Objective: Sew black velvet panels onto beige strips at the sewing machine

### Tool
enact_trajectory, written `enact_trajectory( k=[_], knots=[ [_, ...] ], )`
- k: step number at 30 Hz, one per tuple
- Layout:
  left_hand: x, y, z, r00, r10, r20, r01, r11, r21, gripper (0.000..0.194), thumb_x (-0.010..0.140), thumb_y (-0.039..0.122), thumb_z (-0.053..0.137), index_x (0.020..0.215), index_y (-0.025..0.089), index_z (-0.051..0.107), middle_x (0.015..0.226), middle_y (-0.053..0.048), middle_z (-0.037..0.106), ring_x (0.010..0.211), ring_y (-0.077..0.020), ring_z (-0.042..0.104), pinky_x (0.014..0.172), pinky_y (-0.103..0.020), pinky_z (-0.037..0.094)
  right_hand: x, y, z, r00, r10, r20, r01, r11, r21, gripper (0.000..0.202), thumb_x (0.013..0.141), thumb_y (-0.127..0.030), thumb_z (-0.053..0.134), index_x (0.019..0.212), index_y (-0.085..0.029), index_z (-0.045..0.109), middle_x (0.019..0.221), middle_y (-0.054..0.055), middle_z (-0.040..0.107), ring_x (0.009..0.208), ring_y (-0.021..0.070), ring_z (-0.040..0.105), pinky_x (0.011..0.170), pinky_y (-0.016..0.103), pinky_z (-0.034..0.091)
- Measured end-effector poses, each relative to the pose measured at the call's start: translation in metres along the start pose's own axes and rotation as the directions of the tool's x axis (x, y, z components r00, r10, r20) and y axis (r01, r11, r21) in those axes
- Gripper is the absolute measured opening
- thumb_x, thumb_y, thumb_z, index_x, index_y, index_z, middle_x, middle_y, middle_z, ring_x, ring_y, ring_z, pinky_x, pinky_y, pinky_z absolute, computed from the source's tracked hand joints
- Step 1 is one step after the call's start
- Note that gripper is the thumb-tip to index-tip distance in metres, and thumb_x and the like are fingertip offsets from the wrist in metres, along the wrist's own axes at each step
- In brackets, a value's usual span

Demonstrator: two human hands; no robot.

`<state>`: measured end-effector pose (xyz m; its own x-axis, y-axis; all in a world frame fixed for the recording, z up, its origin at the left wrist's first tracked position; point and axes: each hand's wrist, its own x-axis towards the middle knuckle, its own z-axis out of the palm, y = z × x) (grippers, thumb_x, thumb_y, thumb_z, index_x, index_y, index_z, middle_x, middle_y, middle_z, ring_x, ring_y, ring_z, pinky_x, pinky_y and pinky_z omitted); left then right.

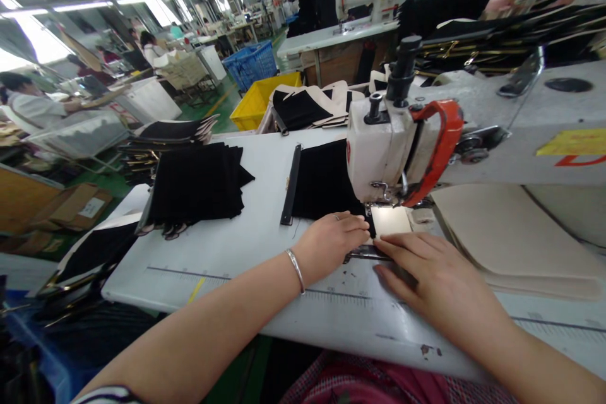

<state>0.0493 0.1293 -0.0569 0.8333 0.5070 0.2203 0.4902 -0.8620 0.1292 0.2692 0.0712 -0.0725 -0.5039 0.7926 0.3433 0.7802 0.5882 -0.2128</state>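
Observation:
A black fabric piece [322,180] with a dark bar along its left edge lies under the head of a sewing machine [379,145]. My left hand [334,237], with a silver bangle at the wrist, rests its outstretched fingers on the fabric's near edge, just left of the presser foot. My right hand [433,271] lies flat beside the lit needle plate [392,219], its fingertips at the fabric's right corner and its thumb spread apart. Neither hand grips anything that I can see. The needle tip is hard to make out.
A stack of black pieces [196,183] sits on the left of the white table [227,259]. Beige panels [516,240] lie at the right, under the machine arm. Behind stand a yellow crate [258,101], a blue basket [250,65] and another sewing machine [379,0]. Several people work farther off.

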Motion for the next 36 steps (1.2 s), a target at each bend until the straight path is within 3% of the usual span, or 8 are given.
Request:
enact_trajectory(
  k=[6, 11, 26, 28, 31, 33, 34, 36],
  knots=[
    [0.013, -0.017, 0.004, 0.999, -0.033, -0.015, 0.033, 0.999, -0.027, 0.019, 0.091, 0.009, 0.051, 0.104, 0.014, 0.063, 0.116, -0.007, 0.064, 0.111, -0.0175, 0.059, 0.104, -0.031, 0.045, 0.017, 0.009, 0.0, 0.999, 0.014, 0.051, -0.011, 0.998, -0.059, 0.038, 0.092, -0.04, 0.05, 0.122, -0.019, 0.061, 0.119, 0.007, 0.062, 0.104, 0.0262, 0.055, 0.092, 0.046, 0.046],
    [0.017, -0.026, 0.013, 0.988, -0.139, -0.069, 0.137, 0.99, -0.036, 0.025, 0.088, 0.007, 0.053, 0.11, 0.015, 0.064, 0.116, -0.006, 0.065, 0.11, -0.0185, 0.06, 0.1, -0.031, 0.048, 0.026, 0.012, 0.004, 0.994, 0.073, 0.078, -0.062, 0.988, -0.138, 0.043, 0.093, -0.042, 0.046, 0.127, -0.019, 0.058, 0.116, 0.008, 0.064, 0.095, 0.0275, 0.059, 0.087, 0.049, 0.047],
    [0.019, -0.022, 0.016, 0.976, -0.197, -0.091, 0.187, 0.976, -0.109, 0.028, 0.085, 0.004, 0.053, 0.106, 0.015, 0.067, 0.111, -0.006, 0.068, 0.108, -0.0182, 0.061, 0.1, -0.032, 0.049, 0.029, 0.011, 0.009, 0.997, 0.079, 0.013, -0.078, 0.994, -0.074, 0.038, 0.093, -0.034, 0.048, 0.126, -0.018, 0.058, 0.111, 0.01, 0.065, 0.103, 0.0285, 0.057, 0.091, 0.049, 0.045],
    [0.017, -0.019, 0.013, 0.965, -0.227, -0.128, 0.205, 0.964, -0.17, 0.03, 0.084, 0.003, 0.051, 0.104, 0.017, 0.069, 0.108, -0.005, 0.069, 0.106, -0.017, 0.063, 0.098, -0.033, 0.051, 0.029, 0.007, 0.006, 0.997, 0.072, -0.008, -0.073, 0.994, -0.083, 0.034, 0.092, -0.03, 0.049, 0.122, -0.019, 0.06, 0.11, 0.009, 0.065, 0.104, 0.0266, 0.057, 0.092, 0.046, 0.045],
    [0.009, -0.03, 0.001, 0.947, -0.292, -0.134, 0.215, 0.885, -0.412, 0.028, 0.083, 0.007, 0.052, 0.098, 0.02, 0.072, 0.105, -0.003, 0.071, 0.102, -0.016, 0.065, 0.096, -0.033, 0.052, 0.028, 0.003, 0.004, 0.997, 0.068, -0.044, -0.073, 0.992, -0.104, 0.03, 0.091, -0.026, 0.051, 0.118, -0.021, 0.062, 0.11, 0.006, 0.065, 0.105, 0.024, 0.056, 0.093, 0.043, 0.045],
    [0.004, -0.051, -0.014, 0.878, -0.455, -0.149, 0.309, 0.776, -0.55, 0.024, 0.082, 0.011, 0.054, 0.097, 0.02, 0.072, 0.11, -0.004, 0.07, 0.106, -0.0185, 0.064, 0.098, -0.036, 0.05, 0.028, 0.003, 0.005, 0.995, 0.071, -0.068, -0.079, 0.99, -0.117, 0.031, 0.09, -0.024, 0.053, 0.119, -0.021, 0.062, 0.11, 0.007, 0.065, 0.106, 0.0238, 0.056, 0.093, 0.042, 0.045],
    [0.003, -0.064, -0.022, 0.784, -0.597, -0.17, 0.402, 0.697, -0.594, 0.024, 0.08, 0.013, 0.057, 0.099, 0.019, 0.071, 0.116, -0.005, 0.068, 0.112, -0.0206, 0.061, 0.1, -0.038, 0.047, 0.028, 0.004, 0.005, 0.994, 0.073, -0.077, -0.082, 0.989, -0.121, 0.031, 0.089, -0.023, 0.053, 0.119, -0.021, 0.061, 0.109, 0.007, 0.065, 0.106, 0.0238, 0.056, 0.092, 0.041, 0.045],
    [0.002, -0.088, -0.037, 0.489, -0.846, -0.213, 0.58, 0.498, -0.645, 0.034, 0.076, 0.015, 0.063, 0.11, 0.016, 0.065, 0.125, -0.01, 0.062, 0.122, -0.0255, 0.053, 0.103, -0.041, 0.042, 0.029, 0.006, 0.007, 0.993, 0.072, -0.09, -0.082, 0.989, -0.122, 0.033, 0.089, -0.021, 0.053, 0.12, -0.022, 0.061, 0.109, 0.007, 0.065, 0.106, 0.0236, 0.056, 0.092, 0.041, 0.045]
  ],
)
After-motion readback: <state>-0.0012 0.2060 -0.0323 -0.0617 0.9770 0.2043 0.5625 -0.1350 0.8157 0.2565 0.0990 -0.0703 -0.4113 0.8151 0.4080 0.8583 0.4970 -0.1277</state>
